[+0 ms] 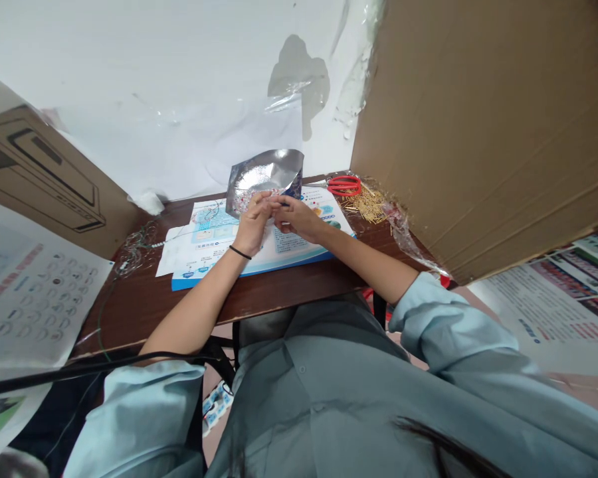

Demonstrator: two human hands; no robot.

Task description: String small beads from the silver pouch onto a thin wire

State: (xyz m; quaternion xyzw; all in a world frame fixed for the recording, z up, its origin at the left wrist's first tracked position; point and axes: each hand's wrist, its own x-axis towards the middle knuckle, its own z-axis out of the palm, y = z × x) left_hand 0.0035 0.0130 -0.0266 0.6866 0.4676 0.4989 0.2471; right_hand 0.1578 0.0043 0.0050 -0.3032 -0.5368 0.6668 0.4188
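Observation:
Near the middle of the desk, my left hand (253, 222) and my right hand (299, 219) meet fingertip to fingertip. Both are closed in a pinch, and whatever is between the fingers is too small to make out. Just behind them an opened silver foil pouch (266, 171) stands with its shiny inside facing me. Small red, white and clear beads (243, 199) lie in its lower part, partly hidden by my left fingers. Beneath my hands is a printed sheet or booklet (209, 255) with a blue edge. A thin pale thread (179, 235) runs across it on the left.
Red-handled scissors (343, 185) lie right of the pouch, beside a heap of thin golden sticks (371, 204) and crumpled clear plastic (401, 229). Tangled thread (138, 249) sits at the desk's left. Cardboard walls stand left (54, 172) and right (478, 133).

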